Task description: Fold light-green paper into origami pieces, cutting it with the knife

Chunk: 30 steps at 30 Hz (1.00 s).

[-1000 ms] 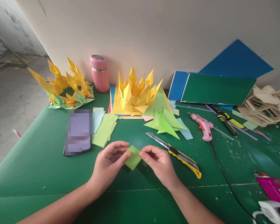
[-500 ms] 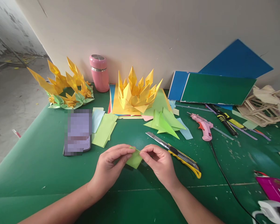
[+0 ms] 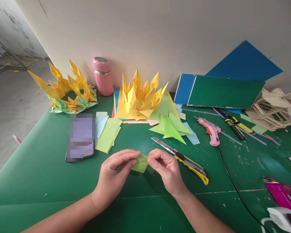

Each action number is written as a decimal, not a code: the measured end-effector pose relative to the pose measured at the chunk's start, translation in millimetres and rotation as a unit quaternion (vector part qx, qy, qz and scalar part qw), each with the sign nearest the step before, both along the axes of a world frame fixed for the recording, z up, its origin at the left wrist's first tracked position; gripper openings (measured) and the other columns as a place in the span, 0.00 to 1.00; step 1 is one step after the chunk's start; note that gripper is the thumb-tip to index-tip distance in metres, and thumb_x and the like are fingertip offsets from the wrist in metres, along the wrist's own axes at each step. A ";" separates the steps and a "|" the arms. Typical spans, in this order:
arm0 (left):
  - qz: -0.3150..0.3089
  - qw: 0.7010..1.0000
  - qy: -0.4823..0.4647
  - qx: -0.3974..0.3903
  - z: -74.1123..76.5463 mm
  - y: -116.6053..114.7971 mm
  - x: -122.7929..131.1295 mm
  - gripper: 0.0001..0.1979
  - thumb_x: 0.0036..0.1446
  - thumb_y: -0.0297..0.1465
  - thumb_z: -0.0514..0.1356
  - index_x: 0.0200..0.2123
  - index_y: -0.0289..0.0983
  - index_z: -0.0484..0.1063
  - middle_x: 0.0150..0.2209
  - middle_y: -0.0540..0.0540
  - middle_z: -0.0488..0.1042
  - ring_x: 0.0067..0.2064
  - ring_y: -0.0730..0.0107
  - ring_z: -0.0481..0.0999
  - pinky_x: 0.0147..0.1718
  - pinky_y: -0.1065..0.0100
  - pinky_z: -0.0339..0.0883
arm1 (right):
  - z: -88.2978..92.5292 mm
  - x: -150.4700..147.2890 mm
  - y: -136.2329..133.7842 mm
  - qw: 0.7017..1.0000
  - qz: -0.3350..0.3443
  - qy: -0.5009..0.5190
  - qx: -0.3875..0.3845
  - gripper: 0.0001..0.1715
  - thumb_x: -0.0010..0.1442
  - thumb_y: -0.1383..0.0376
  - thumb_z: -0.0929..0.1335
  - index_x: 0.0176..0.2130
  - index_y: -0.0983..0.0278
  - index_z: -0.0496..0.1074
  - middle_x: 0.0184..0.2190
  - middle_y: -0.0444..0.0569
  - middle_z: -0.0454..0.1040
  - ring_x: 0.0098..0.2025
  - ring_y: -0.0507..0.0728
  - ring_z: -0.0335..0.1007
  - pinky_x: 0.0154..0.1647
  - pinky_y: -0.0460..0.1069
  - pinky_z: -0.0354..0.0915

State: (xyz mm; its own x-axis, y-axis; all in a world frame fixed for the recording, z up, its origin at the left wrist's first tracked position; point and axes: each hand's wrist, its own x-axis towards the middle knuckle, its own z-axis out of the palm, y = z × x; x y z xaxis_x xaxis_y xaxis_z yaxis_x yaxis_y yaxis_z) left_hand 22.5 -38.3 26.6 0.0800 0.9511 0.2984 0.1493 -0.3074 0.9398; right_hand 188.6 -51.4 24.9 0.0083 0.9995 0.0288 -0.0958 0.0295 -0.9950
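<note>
Paper, corner toward right hand

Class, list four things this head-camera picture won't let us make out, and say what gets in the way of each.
- Green paper: its left part, head view, hidden by the left hand.
- Phone: its screen content, head view, blurred by coarse pixels.
- Coloured sheets: their covered middle, head view, hidden by the yellow paper crown.
- Wooden stick structure: its far end, head view, cut off by the right edge.
</note>
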 end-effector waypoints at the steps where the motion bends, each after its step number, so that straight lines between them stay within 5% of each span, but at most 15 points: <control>1: -0.001 1.000 -0.004 -0.006 0.1 0.1 0.3 0.06 0.52 0.28 0.64 0.33 0.42 0.81 0.35 0.49 0.82 0.38 0.65 0.82 0.37 0.69 0.78 | 0.0 0.0 0.4 1.000 0.001 0.000 -0.001 0.14 0.54 0.58 0.70 0.23 0.62 0.69 0.23 0.42 0.66 0.25 0.50 0.59 0.26 0.46 0.60; 9: 0.015 0.999 -0.016 -0.044 -1.3 0.5 -0.9 0.07 0.51 0.31 0.65 0.35 0.43 0.81 0.38 0.48 0.82 0.40 0.62 0.81 0.36 0.67 0.79 | -2.6 -2.1 0.2 0.995 0.040 -0.075 -0.043 0.21 0.57 0.50 0.67 0.24 0.62 0.64 0.20 0.40 0.60 0.22 0.50 0.54 0.22 0.45 0.55; 25: 0.019 0.996 -0.025 -0.085 -2.2 2.3 -0.4 0.08 0.51 0.33 0.65 0.37 0.43 0.81 0.40 0.48 0.81 0.43 0.61 0.79 0.41 0.64 0.78 | -1.3 -1.3 -0.4 0.964 0.053 -0.251 0.070 0.22 0.63 0.59 0.62 0.20 0.61 0.60 0.19 0.42 0.63 0.24 0.52 0.60 0.27 0.47 0.57; 30: -0.004 0.991 -0.049 -0.122 -3.0 4.8 -0.8 0.17 0.50 0.35 0.65 0.45 0.41 0.77 0.50 0.43 0.74 0.40 0.63 0.76 0.31 0.67 0.79 | -1.8 -4.0 -1.7 0.956 0.091 -0.261 0.099 0.19 0.63 0.60 0.64 0.21 0.61 0.65 0.20 0.43 0.69 0.25 0.53 0.63 0.28 0.48 0.59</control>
